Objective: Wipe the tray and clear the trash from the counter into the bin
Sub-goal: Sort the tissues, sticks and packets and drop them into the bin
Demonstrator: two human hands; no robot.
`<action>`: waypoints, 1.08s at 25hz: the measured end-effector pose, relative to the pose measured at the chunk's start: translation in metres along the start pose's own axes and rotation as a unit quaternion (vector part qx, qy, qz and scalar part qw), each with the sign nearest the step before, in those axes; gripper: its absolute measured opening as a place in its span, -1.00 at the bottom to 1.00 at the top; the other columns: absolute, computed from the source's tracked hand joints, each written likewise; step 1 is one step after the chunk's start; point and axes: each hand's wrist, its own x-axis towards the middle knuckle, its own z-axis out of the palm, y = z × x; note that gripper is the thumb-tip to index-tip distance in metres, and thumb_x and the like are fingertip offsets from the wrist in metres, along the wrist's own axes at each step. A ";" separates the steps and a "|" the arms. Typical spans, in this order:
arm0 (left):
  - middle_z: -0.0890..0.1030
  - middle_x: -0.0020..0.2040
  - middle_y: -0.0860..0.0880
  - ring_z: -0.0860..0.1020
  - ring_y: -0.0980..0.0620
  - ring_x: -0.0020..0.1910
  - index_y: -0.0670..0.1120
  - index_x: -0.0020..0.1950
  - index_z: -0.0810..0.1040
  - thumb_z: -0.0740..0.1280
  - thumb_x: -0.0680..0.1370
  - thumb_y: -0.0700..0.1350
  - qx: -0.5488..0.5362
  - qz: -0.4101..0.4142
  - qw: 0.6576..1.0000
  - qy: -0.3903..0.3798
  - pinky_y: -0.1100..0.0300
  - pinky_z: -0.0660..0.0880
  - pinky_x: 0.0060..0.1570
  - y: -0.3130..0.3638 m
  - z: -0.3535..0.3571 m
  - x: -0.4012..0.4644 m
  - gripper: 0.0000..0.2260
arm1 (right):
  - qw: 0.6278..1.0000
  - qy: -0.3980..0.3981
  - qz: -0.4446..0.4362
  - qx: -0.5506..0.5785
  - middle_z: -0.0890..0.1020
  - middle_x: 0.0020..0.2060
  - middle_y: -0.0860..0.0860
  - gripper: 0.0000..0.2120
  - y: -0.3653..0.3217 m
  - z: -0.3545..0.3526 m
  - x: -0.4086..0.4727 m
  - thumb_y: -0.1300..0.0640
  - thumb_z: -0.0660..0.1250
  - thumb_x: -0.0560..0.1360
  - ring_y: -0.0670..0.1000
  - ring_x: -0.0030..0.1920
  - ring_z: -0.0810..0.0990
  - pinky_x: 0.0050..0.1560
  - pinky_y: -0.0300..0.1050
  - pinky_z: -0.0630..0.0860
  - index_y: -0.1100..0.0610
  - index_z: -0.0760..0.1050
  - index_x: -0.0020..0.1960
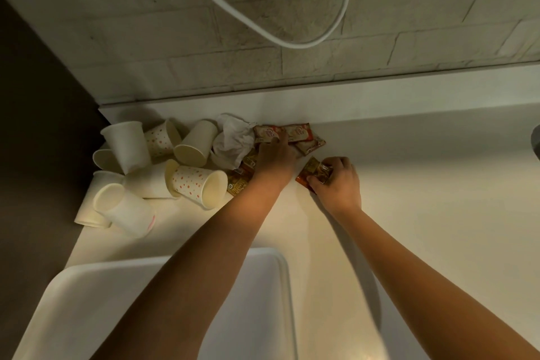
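Hands [274,155] [336,181] gather sachets [314,174] (cups [193,181] nearby).

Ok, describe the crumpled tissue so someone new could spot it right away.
Start at the counter under the brick wall. The crumpled tissue lies between the tipped paper cups and the sachets, the only soft, wrinkled white thing there.

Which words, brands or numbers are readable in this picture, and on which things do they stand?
Pale sachets by the wall: a red logo, too blurred to read for certain.
Brown sachets beside the dotted cup: small print, unreadable.
Packet in the right hand: print unreadable.
Cups, tray, tissue: no text.
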 end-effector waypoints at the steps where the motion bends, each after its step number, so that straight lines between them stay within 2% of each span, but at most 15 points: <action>1: 0.23 0.42 -0.18 0.42 -0.17 0.22 -0.23 0.24 0.48 0.14 0.57 -0.25 0.000 0.001 1.000 -0.014 -0.04 0.37 0.16 0.000 0.000 0.002 -0.72 | 1.000 0.003 0.000 0.011 0.52 0.09 0.11 -0.60 0.000 -0.001 0.000 0.09 0.42 0.34 0.13 0.09 0.46 0.08 -0.02 0.41 0.19 0.49 0.14; 3: 0.27 0.38 -0.18 0.41 -0.17 0.22 -0.21 0.26 0.47 0.17 0.56 -0.20 -0.013 -0.006 0.999 -0.038 -0.05 0.36 0.17 -0.001 -0.002 0.002 -0.71 | 1.000 0.006 -0.001 0.027 0.53 0.05 0.10 -0.62 0.000 -0.001 -0.001 0.11 0.42 0.33 0.12 0.07 0.47 0.05 -0.01 0.43 0.19 0.49 0.11; 7: 0.37 0.28 -0.21 0.44 -0.20 0.19 -0.23 0.25 0.43 0.15 0.59 -0.10 -0.038 -0.013 0.999 -0.036 -0.06 0.38 0.13 0.001 0.001 -0.003 -0.70 | 0.997 0.018 0.010 0.077 0.56 -0.05 0.08 -0.69 -0.003 -0.001 -0.002 0.15 0.41 0.35 0.10 -0.04 0.50 -0.07 -0.03 0.46 0.19 0.48 0.06; 9: 0.44 0.24 -0.18 0.45 -0.17 0.20 -0.20 0.22 0.45 0.16 0.60 -0.12 -0.065 -0.010 0.998 -0.023 -0.02 0.41 0.10 0.005 0.006 -0.006 -0.74 | 0.990 0.032 0.033 0.132 0.55 -0.12 0.05 -0.73 -0.002 -0.003 -0.003 0.21 0.38 0.38 0.07 -0.11 0.52 -0.18 -0.18 0.44 0.19 0.45 0.06; 11: 0.51 0.20 -0.16 0.49 -0.14 0.18 -0.18 0.20 0.49 0.15 0.60 -0.18 -0.102 -0.020 0.995 -0.014 0.05 0.44 0.08 0.008 0.008 -0.008 -0.77 | 0.979 0.055 0.059 0.188 0.53 -0.14 0.03 -0.75 -0.002 -0.007 -0.005 0.28 0.33 0.42 0.03 -0.15 0.51 -0.29 -0.47 0.37 0.21 0.44 0.08; 14: 0.54 0.20 -0.18 0.51 -0.13 0.18 -0.21 0.22 0.51 0.13 0.61 -0.24 -0.106 -0.042 0.993 -0.039 0.12 0.44 0.10 0.010 0.006 -0.009 -0.75 | 0.960 0.083 0.089 0.252 0.52 -0.12 0.04 -0.73 -0.002 -0.012 -0.007 0.35 0.28 0.44 0.00 -0.15 0.50 -0.33 -0.59 0.34 0.25 0.41 0.13; 17: 0.58 0.16 -0.19 0.54 -0.13 0.15 -0.21 0.18 0.55 0.14 0.58 -0.27 -0.103 -0.058 0.991 -0.060 0.14 0.47 0.07 0.011 0.008 -0.010 -0.75 | 0.956 0.085 0.091 0.264 0.53 -0.10 0.05 -0.72 -0.001 -0.015 -0.010 0.36 0.27 0.45 -0.01 -0.15 0.51 -0.32 -0.60 0.35 0.26 0.41 0.15; 21: 0.61 0.11 -0.16 0.55 -0.12 0.13 -0.18 0.14 0.58 0.20 0.58 -0.21 -0.140 -0.059 0.988 -0.037 0.12 0.48 0.04 0.014 0.008 -0.017 -0.78 | 0.954 0.081 0.095 0.273 0.52 -0.08 0.05 -0.73 0.002 -0.019 -0.017 0.37 0.26 0.46 -0.05 -0.16 0.50 -0.32 -0.59 0.37 0.24 0.40 0.14; 23: 0.61 0.12 -0.16 0.55 -0.13 0.14 -0.19 0.15 0.57 0.24 0.57 -0.17 -0.191 -0.043 0.980 -0.027 0.11 0.46 0.07 0.015 0.008 -0.020 -0.79 | 0.952 0.078 0.100 0.279 0.52 -0.07 0.05 -0.73 0.003 -0.021 -0.020 0.37 0.26 0.46 -0.04 -0.14 0.52 -0.27 -0.52 0.42 0.21 0.40 0.14; 25: 0.59 0.16 -0.17 0.53 -0.13 0.16 -0.21 0.20 0.53 0.30 0.55 -0.12 -0.240 -0.047 0.969 -0.042 0.12 0.45 0.09 0.013 0.006 -0.022 -0.73 | 0.952 0.077 0.103 0.278 0.53 -0.05 0.05 -0.73 0.004 -0.021 -0.023 0.35 0.27 0.46 0.01 -0.09 0.53 -0.17 -0.36 0.46 0.19 0.40 0.14; 27: 0.57 0.19 -0.17 0.53 -0.12 0.18 -0.22 0.23 0.52 0.35 0.52 -0.10 -0.219 -0.065 0.972 -0.060 0.14 0.45 0.10 0.011 0.006 -0.020 -0.67 | 0.951 0.078 0.104 0.279 0.53 -0.05 0.04 -0.73 0.004 -0.022 -0.024 0.35 0.27 0.46 0.02 -0.08 0.54 -0.13 -0.28 0.47 0.18 0.40 0.14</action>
